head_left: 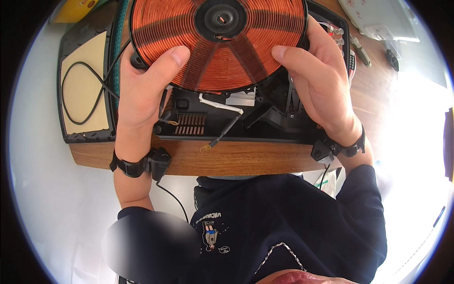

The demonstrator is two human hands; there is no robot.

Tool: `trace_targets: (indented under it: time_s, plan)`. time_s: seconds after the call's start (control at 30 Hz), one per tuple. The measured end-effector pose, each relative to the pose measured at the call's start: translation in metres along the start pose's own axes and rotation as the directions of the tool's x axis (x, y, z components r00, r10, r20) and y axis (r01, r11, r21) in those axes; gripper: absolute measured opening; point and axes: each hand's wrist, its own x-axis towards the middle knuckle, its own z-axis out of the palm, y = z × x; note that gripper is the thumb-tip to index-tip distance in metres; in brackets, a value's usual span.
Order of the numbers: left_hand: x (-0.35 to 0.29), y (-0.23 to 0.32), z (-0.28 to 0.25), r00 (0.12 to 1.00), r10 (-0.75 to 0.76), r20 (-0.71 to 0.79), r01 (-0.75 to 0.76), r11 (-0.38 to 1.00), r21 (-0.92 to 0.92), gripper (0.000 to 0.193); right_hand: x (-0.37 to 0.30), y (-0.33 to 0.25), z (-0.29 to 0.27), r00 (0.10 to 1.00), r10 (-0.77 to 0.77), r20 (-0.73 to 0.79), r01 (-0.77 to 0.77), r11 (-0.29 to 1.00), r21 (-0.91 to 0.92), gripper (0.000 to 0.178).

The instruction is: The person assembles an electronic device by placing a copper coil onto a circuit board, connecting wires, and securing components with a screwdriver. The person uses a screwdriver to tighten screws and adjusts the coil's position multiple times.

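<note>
A round copper induction coil [217,68] with a black hub is held level between my two hands. My left hand [144,87] grips its left rim, thumb on top of the windings and fingers underneath. On the opposite rim my right hand [319,75] holds it the same way. Below the coil lies the open black cooker housing [227,130], partly hidden by it. From under the coil hangs a sleeved lead [229,128], white then black, ending in a ring terminal. A second ring terminal [172,123] shows near my left wrist.
Left of the housing lies a black-framed panel [64,94] with a beige sheet and a looped black cable [85,122]. A grey-handled tool [360,52] and a small black part [392,59] lie right. The wooden table's front edge [213,161] is close to me.
</note>
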Motion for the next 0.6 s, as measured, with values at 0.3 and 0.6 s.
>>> trace_targets:
  time_s: [0.3,0.6]
  plan:
    - [0.0003,-0.0005,0.0018,1.000,0.014,-0.007,-0.013,1.000,0.004,0.030,0.0006,0.0003,-0.0024,1.000,-0.013,0.023,0.014,0.999,-0.047,0.051]
    - [-0.0004,-0.0002,0.0022,1.000,0.026,0.000,-0.026,1.000,-0.015,0.033,-0.0003,-0.0017,0.0021,1.000,-0.025,0.001,0.025,0.999,-0.047,0.050]
